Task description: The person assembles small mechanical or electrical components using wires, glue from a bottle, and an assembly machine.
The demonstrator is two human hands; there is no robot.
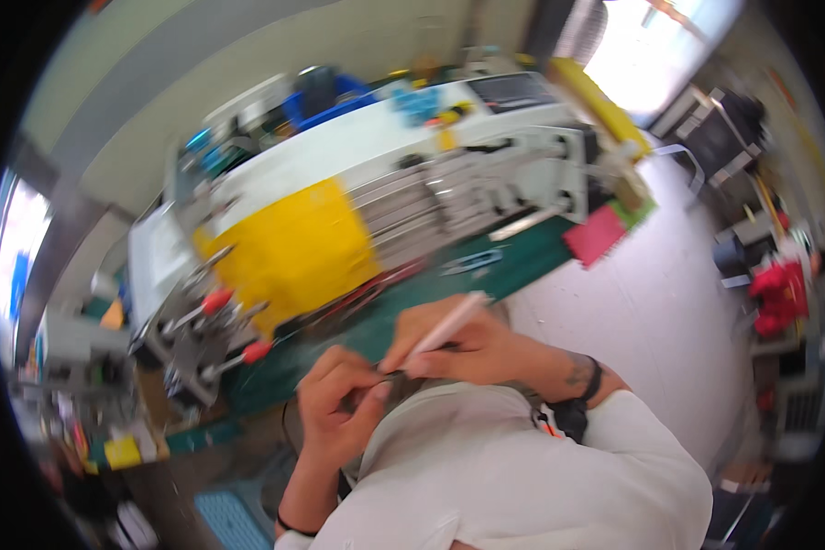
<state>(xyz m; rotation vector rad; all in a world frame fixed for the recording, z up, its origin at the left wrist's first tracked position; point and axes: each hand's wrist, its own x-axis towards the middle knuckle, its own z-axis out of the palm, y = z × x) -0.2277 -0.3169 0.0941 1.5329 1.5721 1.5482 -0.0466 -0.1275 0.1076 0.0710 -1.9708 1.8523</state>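
Note:
My right hand [472, 344] is closed round a pale, thick pen-like stick [449, 323], which slants down toward my left hand. The lower end of the stick comes close to my left fingertips. My left hand [335, 403] has its fingers curled and pressed together in a pinch, and what they hold is too small and blurred to make out. Both hands are close together in front of my body, just off the front edge of the green-topped workbench [422, 295]. A light blue utility-knife-like tool [472, 262] lies on the bench beyond my right hand.
Left of my hands stands a metal fixture with red-tipped levers [215, 301]. A yellow sheet [293, 247] drapes over the grey metal machine [403, 206]. Behind are a blue bin [335, 101] and a dark tablet-like device [513, 90]. A pink cloth [596, 236] hangs at the bench's right end.

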